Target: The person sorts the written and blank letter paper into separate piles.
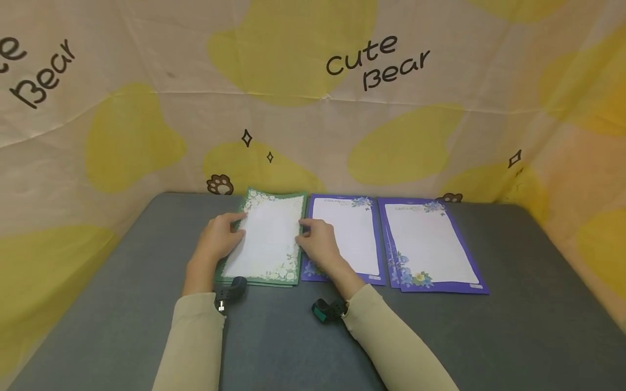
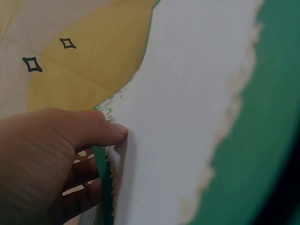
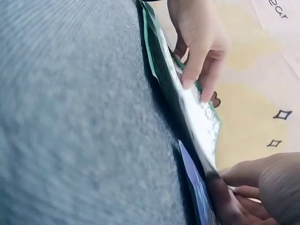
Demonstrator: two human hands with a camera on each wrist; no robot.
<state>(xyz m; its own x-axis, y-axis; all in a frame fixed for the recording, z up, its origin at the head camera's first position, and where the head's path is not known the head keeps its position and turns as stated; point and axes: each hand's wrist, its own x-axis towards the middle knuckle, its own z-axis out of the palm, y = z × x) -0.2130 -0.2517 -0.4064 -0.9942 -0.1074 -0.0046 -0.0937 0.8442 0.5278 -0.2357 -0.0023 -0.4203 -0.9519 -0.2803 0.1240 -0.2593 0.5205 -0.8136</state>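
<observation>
A green-bordered sheet of paper [image 1: 268, 239] with white flowers lies over other green-edged sheets on the left of the row. My left hand [image 1: 217, 239] pinches its left edge; in the left wrist view the thumb lies on top and the fingers go beneath. At the opposite edge my right hand [image 1: 320, 245] pinches the same sheet, its thumb and fingers on either side in the right wrist view. The sheet bows up slightly off those below. My right hand and wrist partly cover a purple-bordered sheet [image 1: 354, 233] with blue flowers.
Farther right are overlapping purple-bordered sheets [image 1: 430, 244], slightly fanned. All the paper lies near the back of a grey table [image 1: 274, 347]. Behind it hangs a cream and yellow cloth [image 1: 293, 125] printed with "Cute Bear". Each wrist wears a dark strapped device [image 1: 329, 310].
</observation>
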